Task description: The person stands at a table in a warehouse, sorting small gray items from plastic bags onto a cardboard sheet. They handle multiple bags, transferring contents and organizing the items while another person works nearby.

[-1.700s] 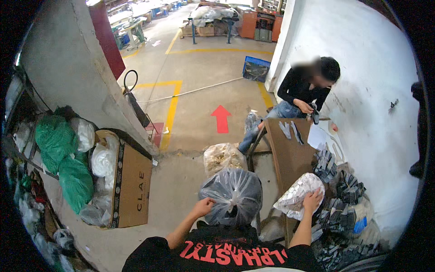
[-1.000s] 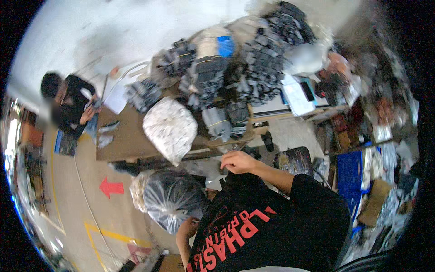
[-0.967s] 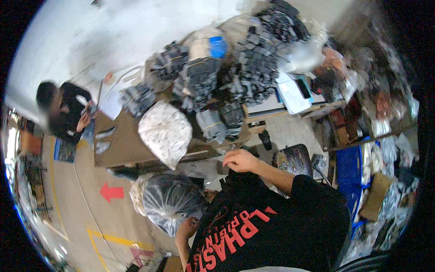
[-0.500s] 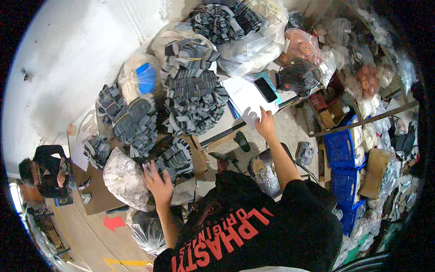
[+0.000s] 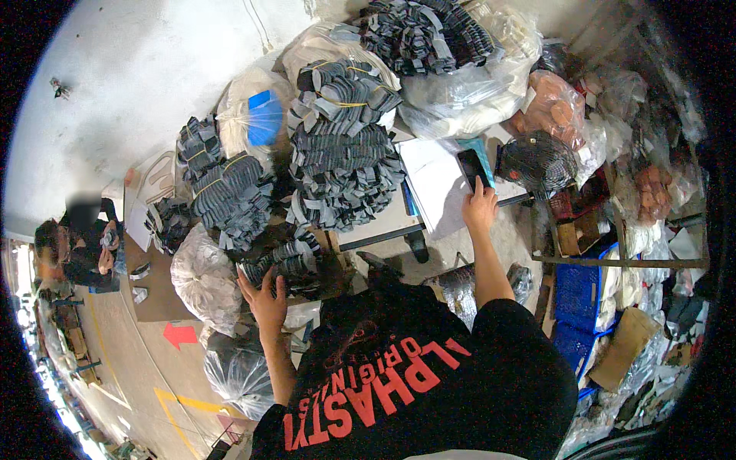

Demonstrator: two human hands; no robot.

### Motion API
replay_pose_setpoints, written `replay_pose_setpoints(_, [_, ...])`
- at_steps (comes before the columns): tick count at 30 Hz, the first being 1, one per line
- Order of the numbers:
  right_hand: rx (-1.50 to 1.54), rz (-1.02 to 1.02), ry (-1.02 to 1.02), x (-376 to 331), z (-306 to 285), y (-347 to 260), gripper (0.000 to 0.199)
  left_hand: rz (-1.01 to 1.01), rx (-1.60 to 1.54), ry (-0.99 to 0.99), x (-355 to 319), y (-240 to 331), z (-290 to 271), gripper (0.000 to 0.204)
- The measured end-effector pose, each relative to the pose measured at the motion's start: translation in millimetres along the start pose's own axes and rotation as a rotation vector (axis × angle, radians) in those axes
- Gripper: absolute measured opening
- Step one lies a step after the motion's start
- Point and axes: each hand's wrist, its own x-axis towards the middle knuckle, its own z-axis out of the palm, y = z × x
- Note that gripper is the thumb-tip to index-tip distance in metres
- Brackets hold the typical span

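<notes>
My left hand (image 5: 267,300) has its fingers spread against the near side of a bundle of grey and black fabric-like strips (image 5: 285,261); it holds nothing. Beside it, to the left, sits a knotted whitish plastic bag (image 5: 205,280). At the table's front edge, my right hand (image 5: 481,207) reaches up with a finger stretched out to the lower end of a black phone (image 5: 471,165). The phone lies on white papers (image 5: 433,184) and a teal folder (image 5: 489,157). Whether the finger presses the screen, I cannot tell.
Tall stacks of banded grey strips (image 5: 341,157) stand mid-table, with large filled plastic bags (image 5: 475,88) behind. A black round fan (image 5: 538,162) is right of the papers. Blue crates (image 5: 576,295) stand at the right. Another person (image 5: 88,241) is at far left.
My right hand has moved from the papers' near corner up to the phone's lower end. My left hand remains by the strips and white bag. The whole view has shifted slightly.
</notes>
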Motion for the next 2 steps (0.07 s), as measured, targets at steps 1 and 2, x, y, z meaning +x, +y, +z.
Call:
replay_pose_setpoints(1, [0.014,-0.016,0.018,5.0,-0.9,1.4,0.077,-0.036,0.036,-0.04,0.7,-1.7,2.4,0.045])
replay_pose_setpoints(2, [0.011,-0.009,0.018,4.5,-3.2,5.1,0.077,-0.042,0.068,-0.046,3.2,-2.9,5.6,0.047])
